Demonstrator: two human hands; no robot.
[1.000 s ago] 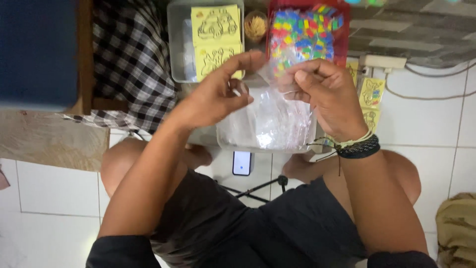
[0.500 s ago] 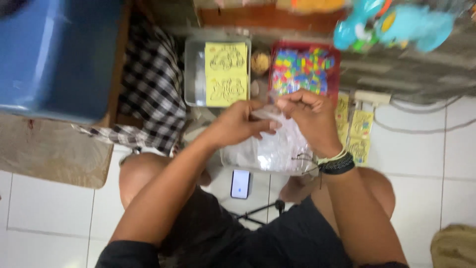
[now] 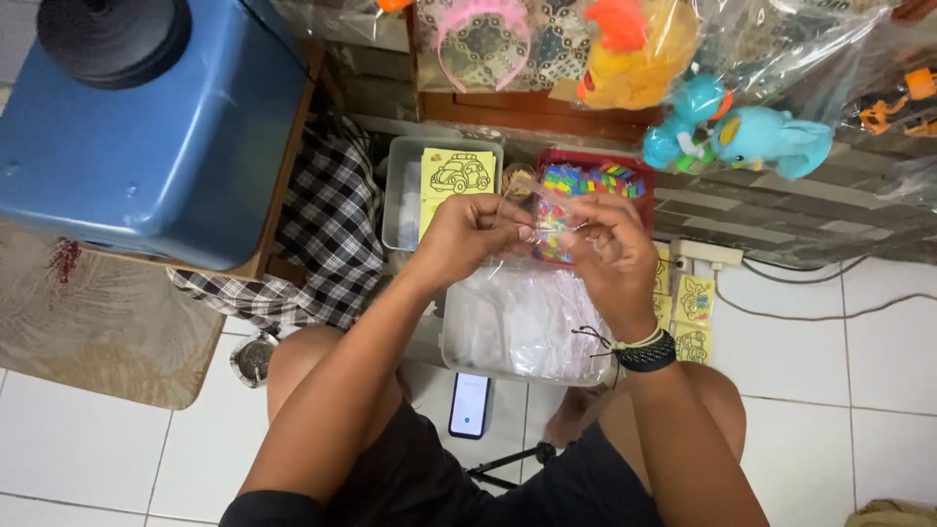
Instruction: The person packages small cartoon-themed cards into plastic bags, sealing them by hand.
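Note:
My left hand (image 3: 468, 232) and my right hand (image 3: 607, 252) meet in front of me, both pinching a small clear plastic bag (image 3: 544, 207) between their fingertips. The bag is held above a clear tub of white plastic bags (image 3: 527, 327) that rests between my knees. Just beyond my hands stands a red tray of small colourful pieces (image 3: 591, 182). Left of it is a grey tub (image 3: 402, 176) holding yellow cards with a car drawing (image 3: 457, 179).
A blue plastic container (image 3: 156, 137) sits at the left on a wooden stand, with a checked cloth (image 3: 327, 244) beside it. A phone (image 3: 469, 405) lies on the tiled floor near a small tripod. Bagged toys (image 3: 722, 127) hang at the top. More yellow cards (image 3: 691, 312) lie right.
The view has tilted up and back, bringing the blue container and hanging toys into sight. My hands have drawn closer together on the clear bag, above the tub.

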